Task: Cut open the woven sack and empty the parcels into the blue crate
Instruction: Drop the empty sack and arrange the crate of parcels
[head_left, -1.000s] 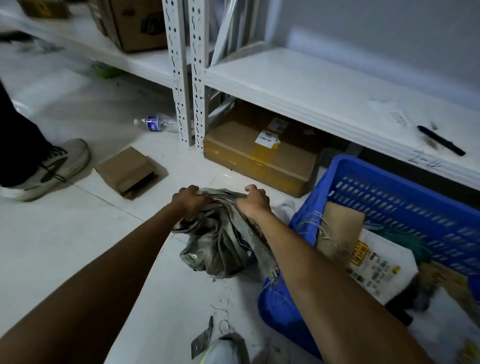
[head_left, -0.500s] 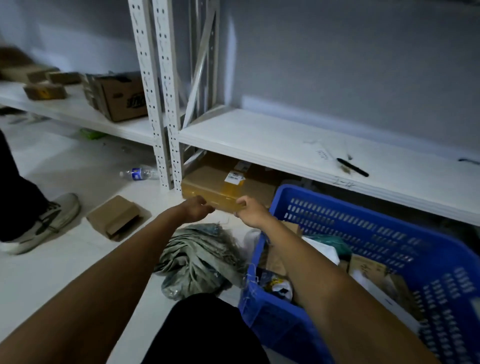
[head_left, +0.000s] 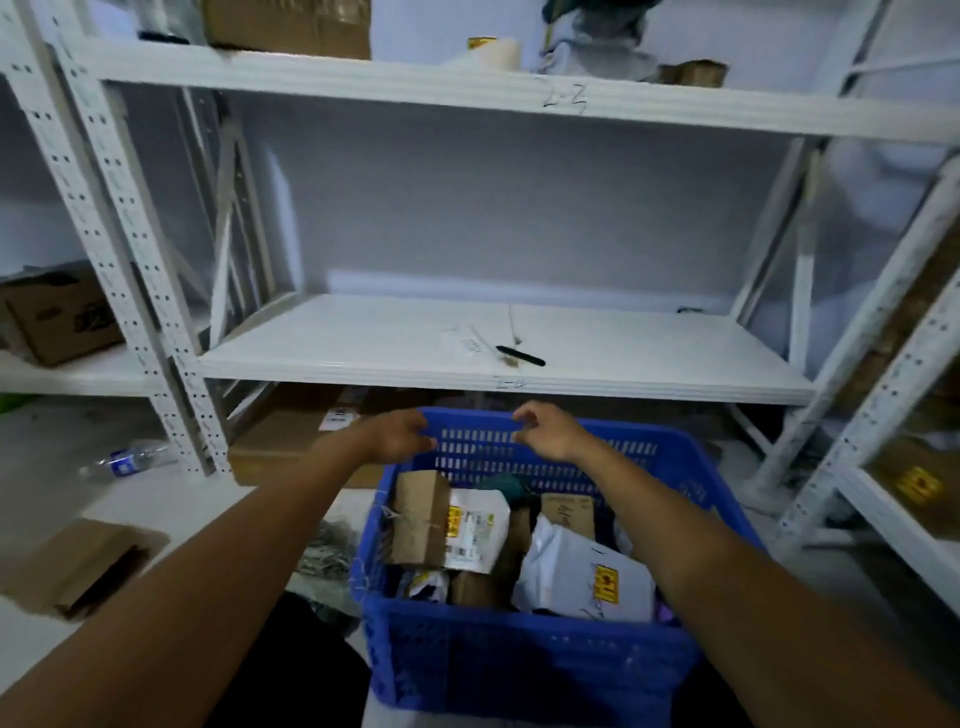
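Blue slotted plastic crate (head_left: 519, 660): parcels (head_left: 470, 525) inside; crumpled grey woven sack (head_left: 327, 551) on floor (head_left: 171, 499) beside it. Your left hand (head_left: 400, 436) and right hand (head_left: 550, 434): fingers (head_left: 527, 415) curled at the far rim, grip unclear. Hazard: hauling there may tip the crate, spilling parcels.

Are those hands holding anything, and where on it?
The left hand grips the blue crate by its far rim. The right hand curls at the same rim; whether it grips cannot be told.

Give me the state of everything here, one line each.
blue crate: upright, holding parcels
woven sack: crumpled on floor beside crate
left hand: at crate's far rim, grip unclear
right hand: at far rim, grip unclear
water bottle: lying on floor
pen: lying on shelf
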